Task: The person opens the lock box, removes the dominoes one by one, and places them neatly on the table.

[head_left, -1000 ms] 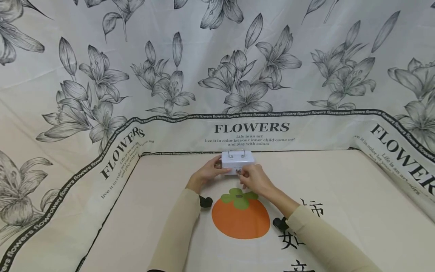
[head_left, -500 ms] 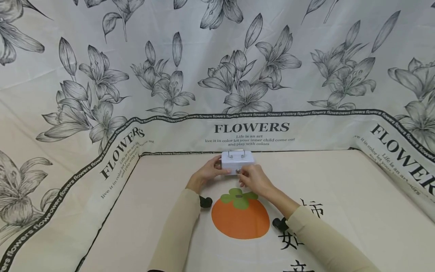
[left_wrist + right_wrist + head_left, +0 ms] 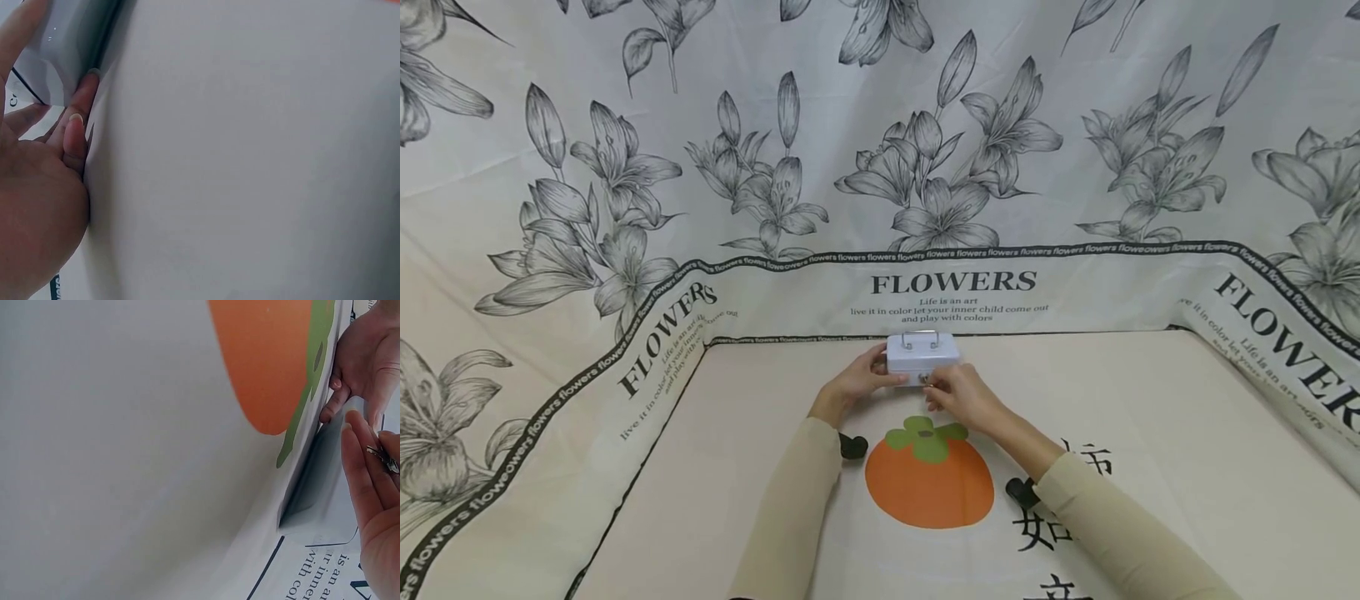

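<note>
A small white cash box with a wire handle on its lid stands at the back of the table, its lid down. My left hand grips its left end, thumb across the front and fingers at the side. At the box's front, my right hand is beside the round lock. In the right wrist view, a small metal key sits between the thumb and fingers of that hand. Whether its tip is in the lock cannot be seen. The left wrist view shows fingers against the box's end.
The tablecloth carries a printed orange persimmon and black characters. A flower-printed cloth wall rises right behind the box and along both sides. Dark wrist-camera pieces show at both sleeves.
My right fingers have turned very slightly at the lock. The left hand and the box stay in place; the head view has shifted a little.
</note>
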`<state>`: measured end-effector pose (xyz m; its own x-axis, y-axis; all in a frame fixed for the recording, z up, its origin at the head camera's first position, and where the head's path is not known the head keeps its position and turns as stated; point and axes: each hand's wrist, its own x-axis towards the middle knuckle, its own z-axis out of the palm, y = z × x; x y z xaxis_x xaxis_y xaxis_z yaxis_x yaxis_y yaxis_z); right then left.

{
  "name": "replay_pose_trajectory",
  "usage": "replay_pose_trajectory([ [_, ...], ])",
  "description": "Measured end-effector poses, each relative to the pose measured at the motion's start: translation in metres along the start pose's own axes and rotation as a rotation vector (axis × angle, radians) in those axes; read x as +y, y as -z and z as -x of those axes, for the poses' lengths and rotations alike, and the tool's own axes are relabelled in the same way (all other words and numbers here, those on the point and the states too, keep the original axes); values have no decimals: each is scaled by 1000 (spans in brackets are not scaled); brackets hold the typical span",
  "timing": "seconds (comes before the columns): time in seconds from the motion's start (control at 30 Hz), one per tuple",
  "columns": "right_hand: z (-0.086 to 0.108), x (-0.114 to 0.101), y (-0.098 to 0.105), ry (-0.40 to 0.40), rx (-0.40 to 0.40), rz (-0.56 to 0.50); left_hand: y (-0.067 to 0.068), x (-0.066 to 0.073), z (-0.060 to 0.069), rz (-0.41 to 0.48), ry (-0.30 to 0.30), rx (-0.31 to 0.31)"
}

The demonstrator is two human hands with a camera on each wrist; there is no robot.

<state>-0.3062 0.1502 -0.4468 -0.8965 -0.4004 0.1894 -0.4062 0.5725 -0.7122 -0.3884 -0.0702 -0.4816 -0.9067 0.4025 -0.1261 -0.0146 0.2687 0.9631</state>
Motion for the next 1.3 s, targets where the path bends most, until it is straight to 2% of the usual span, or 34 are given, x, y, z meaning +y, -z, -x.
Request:
replay_pose_trajectory([
  [0.1, 0, 2, 0, 10, -10, -3, 1, -1, -2, 4, 2, -1],
  [0.33, 0, 0, 0, -25, -29, -2, 1, -1, -3, 14, 17, -4],
  [0.67, -2, -6, 1, 0, -42, 33, 1, 0, -3, 31, 28, -11],
  [0.83, -4, -4, 0, 8, -38, 70, 0, -1, -3, 42, 11, -21],
  [1.0, -3, 0, -3, -36, -38, 79, -3, -4, 0, 23, 11, -25],
  [1.3, -7, 0, -3, -42, -8, 111, 1, -1, -2, -13, 19, 1],
])
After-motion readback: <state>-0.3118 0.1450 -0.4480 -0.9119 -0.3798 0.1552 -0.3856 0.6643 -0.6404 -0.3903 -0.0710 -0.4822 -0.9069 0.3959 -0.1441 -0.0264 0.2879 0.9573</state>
